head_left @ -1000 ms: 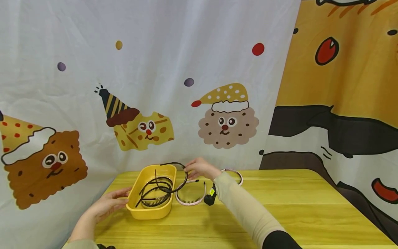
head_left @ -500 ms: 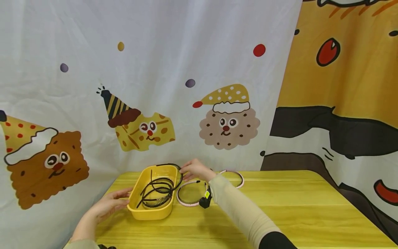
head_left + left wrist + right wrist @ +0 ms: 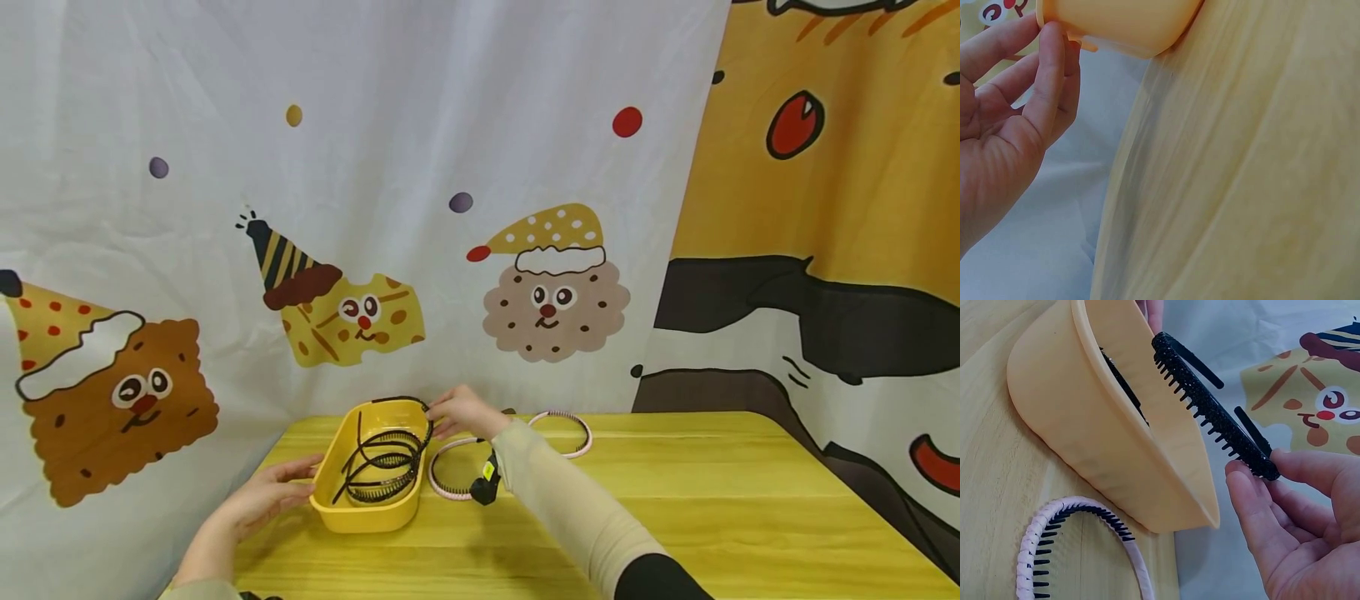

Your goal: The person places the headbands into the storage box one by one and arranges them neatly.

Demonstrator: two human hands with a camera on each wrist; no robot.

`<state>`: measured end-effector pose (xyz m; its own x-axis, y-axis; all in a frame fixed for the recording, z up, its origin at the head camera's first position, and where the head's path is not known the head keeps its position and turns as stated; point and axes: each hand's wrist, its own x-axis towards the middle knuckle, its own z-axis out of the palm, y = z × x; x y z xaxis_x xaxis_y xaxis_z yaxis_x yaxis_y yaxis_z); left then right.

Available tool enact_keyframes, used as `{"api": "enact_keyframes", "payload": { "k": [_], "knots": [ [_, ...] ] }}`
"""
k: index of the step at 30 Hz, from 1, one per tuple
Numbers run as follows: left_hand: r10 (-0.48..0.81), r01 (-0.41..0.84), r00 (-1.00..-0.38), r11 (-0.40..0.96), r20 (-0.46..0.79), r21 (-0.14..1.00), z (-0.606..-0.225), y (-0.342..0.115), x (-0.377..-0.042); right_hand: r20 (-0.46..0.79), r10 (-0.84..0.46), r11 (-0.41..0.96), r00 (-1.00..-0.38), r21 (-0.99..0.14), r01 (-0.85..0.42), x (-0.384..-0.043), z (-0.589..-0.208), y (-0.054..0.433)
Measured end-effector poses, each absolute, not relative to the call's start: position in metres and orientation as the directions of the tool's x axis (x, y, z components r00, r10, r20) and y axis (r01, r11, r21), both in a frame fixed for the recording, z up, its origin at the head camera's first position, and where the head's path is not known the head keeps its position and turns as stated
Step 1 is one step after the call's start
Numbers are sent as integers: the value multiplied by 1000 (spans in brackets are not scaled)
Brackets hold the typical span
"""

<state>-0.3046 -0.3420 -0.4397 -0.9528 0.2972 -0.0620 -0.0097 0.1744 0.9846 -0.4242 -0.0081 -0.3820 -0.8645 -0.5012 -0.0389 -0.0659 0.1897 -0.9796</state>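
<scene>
My right hand (image 3: 461,412) pinches a black toothed headband (image 3: 1210,409) between thumb and fingertips. It is held tilted over the right rim of a yellow plastic tub (image 3: 367,521); glitter covers its band in the right wrist view. Several black headbands (image 3: 375,495) lie in a tangle inside the tub. At the tub's left side my left hand (image 3: 273,492) rests its spread fingers and thumb against the wall, fingertips right at the rim in the left wrist view. A pink headband (image 3: 1025,562) with black teeth lies on the table just right of the tub.
A second pink headband (image 3: 589,437) lies farther right, beyond the right forearm. The wooden table (image 3: 697,500) ends at a patterned cloth (image 3: 435,167) hanging behind and left of it. A black wrist device (image 3: 486,483) sits under the right wrist.
My right hand has moved left toward the tub, bringing the black headband from beside the right rim to over it. The left hand stays at the tub's left side.
</scene>
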Motion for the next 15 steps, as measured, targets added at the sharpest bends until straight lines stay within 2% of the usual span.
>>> {"api": "enact_keyframes", "payload": {
  "k": [15],
  "knots": [
    [315,3,-948,163,-49,987,-438,-340,-303,-40,-473,159,-880,-986,-40,-424,-388,-24]
  ]
}}
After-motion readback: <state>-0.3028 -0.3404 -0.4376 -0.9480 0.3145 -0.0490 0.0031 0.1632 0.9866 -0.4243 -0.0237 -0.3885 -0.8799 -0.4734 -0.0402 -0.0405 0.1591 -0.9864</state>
